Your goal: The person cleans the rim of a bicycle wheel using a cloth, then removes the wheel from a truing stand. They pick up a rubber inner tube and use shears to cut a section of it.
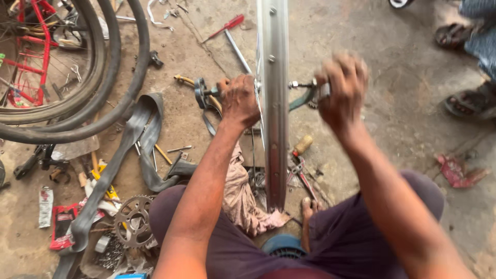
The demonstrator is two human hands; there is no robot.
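A bare silver bicycle rim [275,103] stands upright between my knees, seen edge-on. My left hand [238,99] grips a dark tool [202,93] at the left end of the hub axle. On the other side, my right hand [342,87] is closed around a wrench [305,98] at the right end of the axle [300,83]; this hand is blurred. A pink rag [243,199] lies under my left forearm by the rim's base.
Black tyres [111,62] and a red bicycle frame [36,36] lie at the upper left. An inner tube [137,134], a chainring [133,220], screwdrivers [226,26] and small tools litter the concrete floor. Another person's sandalled feet [467,101] are at the right edge.
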